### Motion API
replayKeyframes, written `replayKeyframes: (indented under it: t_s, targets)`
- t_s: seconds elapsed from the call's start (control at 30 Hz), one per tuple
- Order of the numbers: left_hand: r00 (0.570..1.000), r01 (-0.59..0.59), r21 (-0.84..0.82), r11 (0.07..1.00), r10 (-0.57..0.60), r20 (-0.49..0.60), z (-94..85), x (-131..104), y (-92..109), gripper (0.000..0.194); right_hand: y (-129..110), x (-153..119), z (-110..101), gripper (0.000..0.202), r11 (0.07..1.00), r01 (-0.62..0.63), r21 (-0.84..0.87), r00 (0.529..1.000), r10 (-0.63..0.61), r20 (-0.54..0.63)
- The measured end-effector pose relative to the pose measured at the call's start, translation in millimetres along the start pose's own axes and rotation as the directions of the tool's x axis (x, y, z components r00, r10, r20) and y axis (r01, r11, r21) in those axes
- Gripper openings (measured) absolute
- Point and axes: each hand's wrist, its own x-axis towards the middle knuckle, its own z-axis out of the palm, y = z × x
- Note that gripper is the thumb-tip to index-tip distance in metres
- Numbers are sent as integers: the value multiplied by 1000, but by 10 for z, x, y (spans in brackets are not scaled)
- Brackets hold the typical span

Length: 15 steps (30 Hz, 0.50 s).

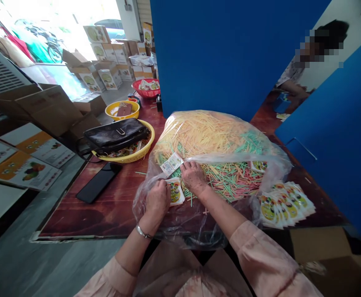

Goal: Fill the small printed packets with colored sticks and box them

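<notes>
A large clear plastic bag [205,128] full of thin yellow, green and pink sticks lies open on the dark red table [106,218]. My left hand [158,200], with a silver bangle at the wrist, is closed on the edge of a small printed packet [176,192] at the bag's front left. Just right of it, my right hand [194,177] rests over the sticks, fingers closed at the corner of a small printed card [171,164]. Another packet [259,166] lies on the sticks at the right. Several packets [286,205] are fanned out right of the bag.
A black purse [117,134] sits on a yellow basket [151,142], with a phone [98,182] in front. Smaller yellow [122,117] and red baskets [146,94] stand behind. Blue panels [211,57] rise beyond the bag; a person [295,82] sits between them. Cartons [28,156] stand left.
</notes>
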Motion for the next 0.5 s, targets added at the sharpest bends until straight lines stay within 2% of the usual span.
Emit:
replayKeyframes:
  t_s: [0.1, 0.17, 0.23, 0.37, 0.43, 0.5]
  targets:
    - [964, -161, 16, 987, 161, -210, -55, 161, 67, 22, 28, -32, 51, 23, 1000, -19, -5, 999, 19, -33]
    - [937, -232, 29, 972, 232, -262, -59, 327, 91, 30, 92, -75, 89, 23, 1000, 8, -8, 998, -9, -57]
    - [941, -247, 21, 969, 245, -231, -28, 514, 93, 43, 185, -102, 127, 26, 998, 61, -7, 994, -61, -90]
    - [978, -205, -80, 975, 201, -62, 76, 836, 47, 58, 370, -49, 170, 38, 987, 158, 44, 978, -150, -142]
    - [978, -208, -134, 969, 207, -20, 115, 938, 22, 60, 425, 15, 156, 42, 984, 154, 85, 979, -141, -144]
    - [979, -205, -169, 964, 203, -30, 145, 1002, 3, 61, 436, 74, 113, 44, 986, 121, 118, 986, -106, -129]
